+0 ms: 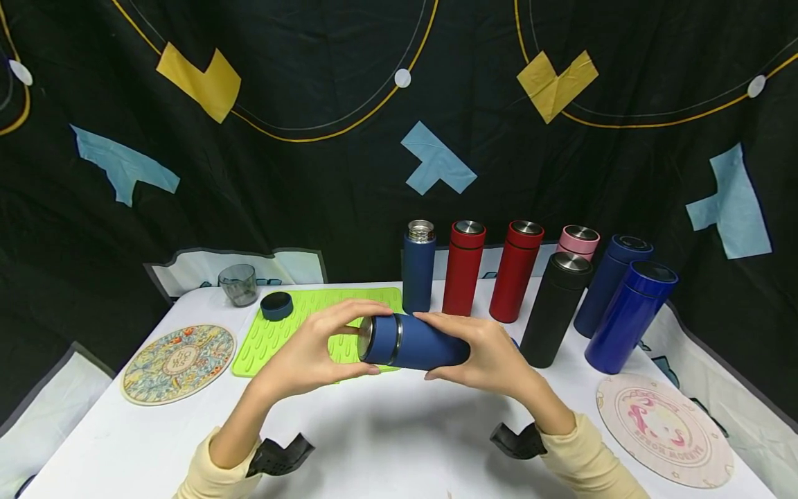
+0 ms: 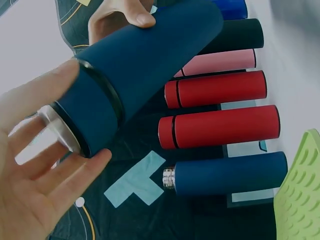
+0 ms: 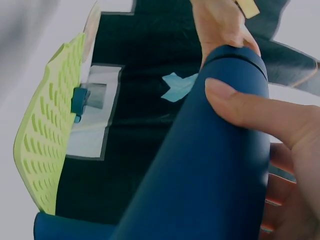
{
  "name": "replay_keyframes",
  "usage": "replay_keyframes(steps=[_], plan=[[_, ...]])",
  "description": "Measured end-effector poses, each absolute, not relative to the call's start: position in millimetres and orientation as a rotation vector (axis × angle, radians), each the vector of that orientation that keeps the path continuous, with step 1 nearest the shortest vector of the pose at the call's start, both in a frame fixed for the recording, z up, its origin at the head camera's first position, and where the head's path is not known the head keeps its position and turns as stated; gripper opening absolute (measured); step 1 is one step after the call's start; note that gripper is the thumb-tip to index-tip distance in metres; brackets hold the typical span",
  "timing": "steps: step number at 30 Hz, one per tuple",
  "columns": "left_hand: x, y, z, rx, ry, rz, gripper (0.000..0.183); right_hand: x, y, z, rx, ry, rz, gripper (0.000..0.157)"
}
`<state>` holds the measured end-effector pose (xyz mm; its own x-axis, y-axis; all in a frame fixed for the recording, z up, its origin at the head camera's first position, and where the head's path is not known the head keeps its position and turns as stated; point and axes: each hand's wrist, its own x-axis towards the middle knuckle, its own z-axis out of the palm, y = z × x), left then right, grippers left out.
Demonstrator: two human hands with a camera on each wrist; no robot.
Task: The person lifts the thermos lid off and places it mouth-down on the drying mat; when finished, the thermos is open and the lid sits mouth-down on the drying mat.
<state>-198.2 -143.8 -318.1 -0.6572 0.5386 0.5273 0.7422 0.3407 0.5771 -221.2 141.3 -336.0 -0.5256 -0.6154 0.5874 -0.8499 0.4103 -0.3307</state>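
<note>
A dark blue thermos flask [image 1: 430, 343] is held sideways above the table between both hands, its capped end toward the left. My left hand [image 1: 318, 346] grips it at the cap, with the thumb on one side and fingers on the other in the left wrist view. Around the body curls my right hand [image 1: 489, 350]; its thumb lies along the flask in the right wrist view. Behind stands another blue flask [image 1: 418, 274], its steel neck bare. A loose blue cap [image 1: 277, 305] lies on the green drying mat [image 1: 249, 346].
Two red flasks [image 1: 463, 270], a black flask [image 1: 555, 312], a pink flask [image 1: 578, 239] and two other blue flasks [image 1: 630, 315] stand at the right. A glass cup [image 1: 239, 284] is at the back left. Round mats [image 1: 181, 364] lie on both sides.
</note>
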Motion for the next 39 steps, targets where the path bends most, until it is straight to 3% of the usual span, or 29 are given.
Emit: replay_keyframes(steps=[8,28,39], plan=[[-199,-145,-319,-1.215,-2.309,-1.217,0.075,-223,144,-337,1.260,-2.354,0.975,0.080],[-197,-142,-318,-0.750,-2.483,-1.286,0.068,-220,137,-336,1.128,-2.150,0.515,0.085],[-201,-152,-317,-0.748,-2.436,-1.291,0.068,-227,140,-339,1.122,-2.248,0.870,0.090]])
